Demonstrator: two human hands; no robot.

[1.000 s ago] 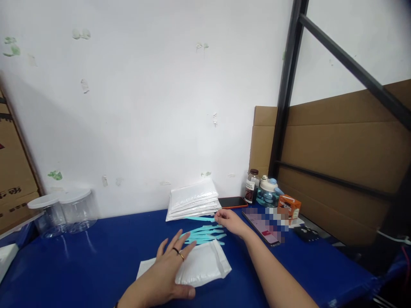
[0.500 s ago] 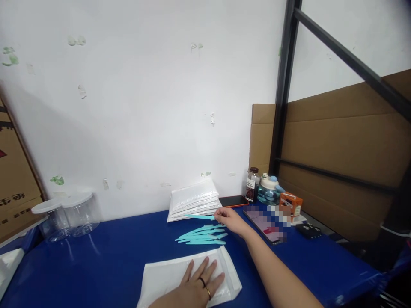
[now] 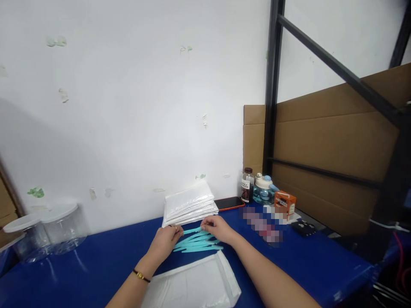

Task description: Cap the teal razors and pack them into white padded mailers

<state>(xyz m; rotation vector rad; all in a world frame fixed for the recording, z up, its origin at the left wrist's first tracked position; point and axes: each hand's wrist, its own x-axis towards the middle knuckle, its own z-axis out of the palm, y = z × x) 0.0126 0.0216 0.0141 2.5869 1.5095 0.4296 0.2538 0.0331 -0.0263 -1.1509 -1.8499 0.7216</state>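
Observation:
Between my two hands is a slim teal eyebrow razor (image 3: 192,230), held level just above the pile. My left hand (image 3: 165,242) pinches its left end, and my right hand (image 3: 218,229) pinches its right end. Under and in front of them, several like teal razors (image 3: 196,245) lie loosely side by side on the blue table. Closer to me rests a white padded mailer (image 3: 192,282), flat, its flap end to the right. My left forearm covers part of its left side.
Behind my hands, a stack of white padded mailers (image 3: 189,202) leans near the wall. To its right are a phone (image 3: 229,203), a brown-capped bottle (image 3: 247,186), a water bottle (image 3: 263,190) and an orange box (image 3: 285,204). Clear lidded jars (image 3: 62,229) stand at the left.
My left hand has left the mailer and moved up to grip the left end of the razor. My right hand still holds the other end. The view has shifted slightly right.

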